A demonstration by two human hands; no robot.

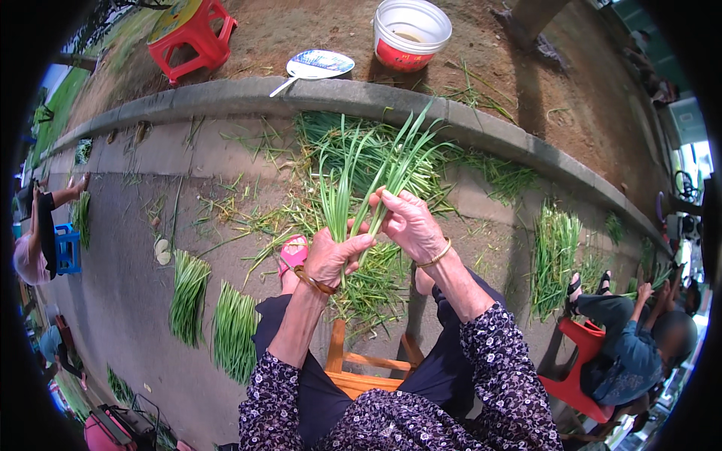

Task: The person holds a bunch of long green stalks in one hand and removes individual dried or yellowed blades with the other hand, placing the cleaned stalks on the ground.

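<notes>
Pavement (135, 248): it carries loose greens and neat bundles alike, so I judge the sorting under way, not finished.
Loose heap (320, 131): it lies against the kerb (361, 99), beyond the hands; I take it as work left.
Strewn stalks (376, 289): they lie tangled between the feet; I can't tell waste from stock.
Front bundle (237, 331): aligned, lying left of the knees; I count it done, though I can't see any tie.
Second bundle (189, 297): just beside it, equally neat; done too, I judge.
Handful (338, 199): green stalks, held above the pavement in two fans; mid-sort, by my reading.
Left hand (333, 255): fingers wrapped round the handful's lower ends.
Right hand (410, 225): fingers pinching the right-hand fan.
</notes>
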